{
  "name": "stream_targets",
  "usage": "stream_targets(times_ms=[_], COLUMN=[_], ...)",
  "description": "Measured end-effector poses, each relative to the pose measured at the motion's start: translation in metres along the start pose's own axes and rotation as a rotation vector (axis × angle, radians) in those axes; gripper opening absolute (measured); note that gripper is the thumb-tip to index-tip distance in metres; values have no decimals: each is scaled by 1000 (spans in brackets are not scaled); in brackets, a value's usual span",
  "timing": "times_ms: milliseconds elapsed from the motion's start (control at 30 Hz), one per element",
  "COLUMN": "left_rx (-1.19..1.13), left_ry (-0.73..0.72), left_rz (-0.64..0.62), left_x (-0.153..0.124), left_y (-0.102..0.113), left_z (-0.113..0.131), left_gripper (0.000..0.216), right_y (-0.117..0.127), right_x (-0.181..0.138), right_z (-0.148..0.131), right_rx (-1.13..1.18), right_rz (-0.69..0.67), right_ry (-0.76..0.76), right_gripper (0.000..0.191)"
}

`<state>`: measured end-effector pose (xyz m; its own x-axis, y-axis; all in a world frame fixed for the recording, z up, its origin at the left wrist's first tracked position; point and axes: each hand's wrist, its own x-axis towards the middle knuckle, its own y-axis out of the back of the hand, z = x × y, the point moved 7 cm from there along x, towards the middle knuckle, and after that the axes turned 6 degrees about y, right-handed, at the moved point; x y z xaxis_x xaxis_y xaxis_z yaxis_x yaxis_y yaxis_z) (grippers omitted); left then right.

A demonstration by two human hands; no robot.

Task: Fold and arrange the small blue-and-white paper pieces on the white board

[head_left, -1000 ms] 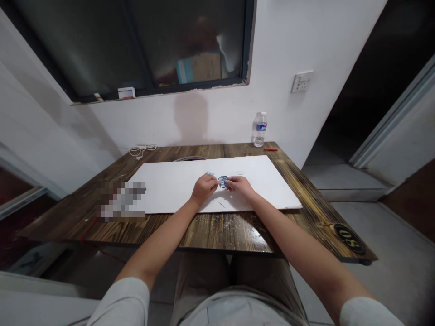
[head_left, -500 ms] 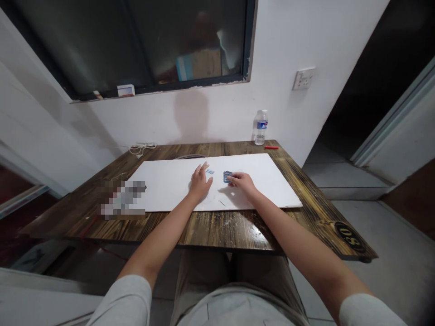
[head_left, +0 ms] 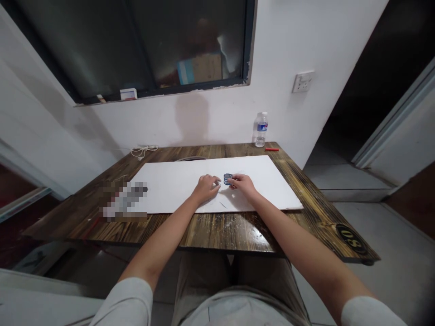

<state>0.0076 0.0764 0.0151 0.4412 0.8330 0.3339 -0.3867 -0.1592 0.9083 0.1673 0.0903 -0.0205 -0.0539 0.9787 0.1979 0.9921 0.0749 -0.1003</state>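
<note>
My right hand pinches a small flat blue piece with a row of pale rounded bars between thumb and fingers. It is held just above a white board. Just left of that piece, my left hand is curled, thumb and fingertips drawn towards each other. Whatever lies between those fingertips is too small to make out. A short dark mark shows on the board below the hands.
The board lies on a dark wooden table. A water bottle and a red pen-like stick are at the back right. A white cord lies back left. A blurred patch covers something at the board's left end.
My left hand has moved right and curled its spread fingers. The small blue-outlined piece beside it on the board is no longer visible. My right hand holds its piece in nearly the same place.
</note>
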Motion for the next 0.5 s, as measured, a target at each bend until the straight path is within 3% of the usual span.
stream_targets(times_ms=[200, 500], left_rx=[121, 257], left_ry=[65, -69], left_rz=[-15, 8], left_x=[2, 0], left_y=[-5, -6], left_z=[-5, 6], left_gripper=[41, 17], right_y=[1, 2], right_x=[3, 2], right_z=[3, 0], right_rx=[-10, -98], right_rz=[8, 11], right_ry=[9, 6], right_gripper=[37, 28])
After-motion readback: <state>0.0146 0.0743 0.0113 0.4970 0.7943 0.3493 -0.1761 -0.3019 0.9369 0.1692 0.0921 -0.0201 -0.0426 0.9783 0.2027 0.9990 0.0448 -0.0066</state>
